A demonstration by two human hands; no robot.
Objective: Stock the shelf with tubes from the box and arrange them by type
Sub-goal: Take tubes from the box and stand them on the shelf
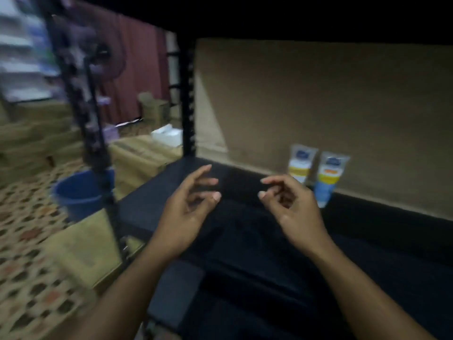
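Two tubes stand upright at the back of the black shelf (257,241), leaning on a brown cardboard backing. The left tube (301,163) is white with a yellow band; the right tube (329,177) has a yellow band over a light blue lower part. My left hand (190,207) hovers above the shelf with loosely curled, spread fingers and holds nothing. My right hand (291,207) floats just left of the tubes, fingers apart and empty, not touching them. The picture is blurred.
A black shelf post (187,94) rises at the back left corner, another (95,143) nearer the front. A blue bucket (78,192) and cardboard boxes (83,244) sit on the patterned floor to the left. A dark shelf board hangs overhead.
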